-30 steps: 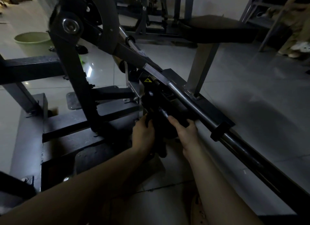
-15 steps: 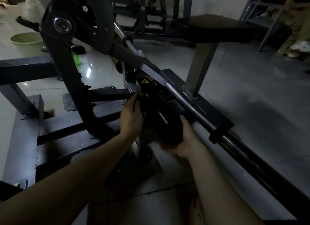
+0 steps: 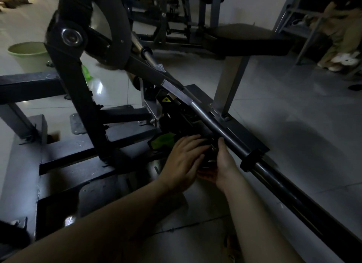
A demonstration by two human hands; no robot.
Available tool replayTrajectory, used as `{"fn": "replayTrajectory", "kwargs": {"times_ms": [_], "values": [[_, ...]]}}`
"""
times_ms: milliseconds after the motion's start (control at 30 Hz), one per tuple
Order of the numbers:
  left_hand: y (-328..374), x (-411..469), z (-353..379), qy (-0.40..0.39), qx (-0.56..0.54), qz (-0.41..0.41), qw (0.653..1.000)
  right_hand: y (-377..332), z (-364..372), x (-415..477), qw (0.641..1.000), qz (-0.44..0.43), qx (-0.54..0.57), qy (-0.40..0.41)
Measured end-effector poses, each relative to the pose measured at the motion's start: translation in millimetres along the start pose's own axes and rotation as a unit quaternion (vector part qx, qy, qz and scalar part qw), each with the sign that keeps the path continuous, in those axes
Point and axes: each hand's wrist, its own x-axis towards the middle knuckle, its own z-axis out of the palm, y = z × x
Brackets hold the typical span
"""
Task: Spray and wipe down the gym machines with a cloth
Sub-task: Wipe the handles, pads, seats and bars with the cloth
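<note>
1. Left hand [image 3: 184, 157]: fingers straight, laid flat across the top of a black block [image 3: 195, 128] low on the machine [image 3: 78, 98]. It grasps nothing.
2. Right hand [image 3: 221, 164]: palm up beneath the same block, thumb raised against its side. It is too dark to tell whether the fingers underneath curl round the block or only support it.
3. Green cloth [image 3: 163, 142]: bunched on the frame just beside the left fingertips, in neither hand. No spray bottle can be made out. A small bright green thing [image 3: 86, 72] on the floor behind the upright is too blurred to name.
4. Risk, pinch: the block sits close under the long steel bar [image 3: 215, 123], among brackets. If the block or bar shifts while both bare hands sandwich it, fingers could be caught. The dim light makes this more likely.
5. Risk, patchy wipe: black surfaces in poor light hide missed areas, and with the cloth set aside the block may get handled rather than cleaned.
6. Risk, lost cloth: a nudge from the left hand could push it off the frame into the gaps of the base.
7. Containers: one green bucket [image 3: 29, 55] stands on the tiled floor, well apart to the left. Its contents cannot be told from this angle.
</note>
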Motion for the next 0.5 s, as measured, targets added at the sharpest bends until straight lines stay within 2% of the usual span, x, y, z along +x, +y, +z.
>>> {"fn": "replayTrajectory", "kwargs": {"times_ms": [67,133,333,500], "values": [[-12.7,4.8,-6.8,-0.031,0.049,0.032,0.998,0.6,-0.4,-1.1,1.0,-0.008,-0.006,0.002],[-28.6,14.3,-8.9,-0.039,0.079,0.018,0.996,1.1,0.2,-5.1,1.0,-0.007,-0.012,-0.006],[-69.5,48.4,-9.6,0.033,0.035,-0.162,0.986,5.3,-1.5,-8.5,0.999,0.001,-0.037,-0.028],[-74.1,53.7,-2.5,0.106,-0.098,-0.295,0.944,5.3,-0.4,-11.7,0.998,-0.005,-0.059,-0.029]]}}
